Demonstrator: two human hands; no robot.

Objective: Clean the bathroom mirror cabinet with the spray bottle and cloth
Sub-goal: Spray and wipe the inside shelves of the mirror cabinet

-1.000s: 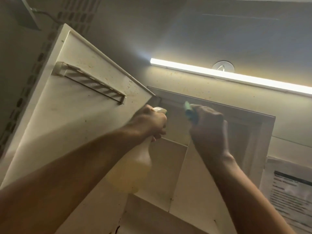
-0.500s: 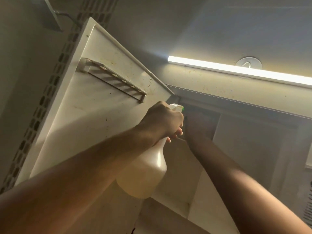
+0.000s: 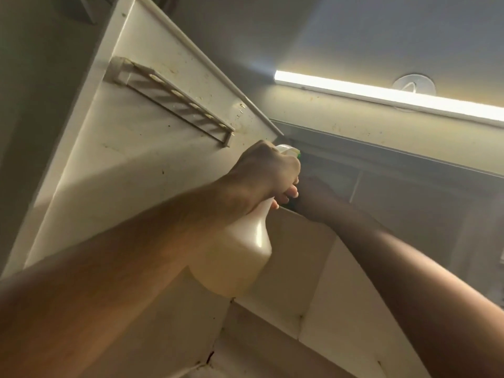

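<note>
Head view: under a strip light (image 3: 381,94), the mirror cabinet (image 3: 409,200) hangs open. Left hand (image 3: 268,173) fingers clamp the spray bottle (image 3: 240,257) beside its door (image 3: 136,159). Right hand (image 3: 313,192) reaches inside; fingers and cloth untellable. Wipe corners slowly.

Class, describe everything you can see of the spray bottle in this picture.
The translucent plastic spray bottle holds pale yellowish liquid. Its rounded body narrows to a slim neck, topped by a white trigger head with a green nozzle tip. It is raised before the open white cabinet, nozzle aimed into the top compartment. The left hand grips its neck, fingers curled at the trigger.
</note>
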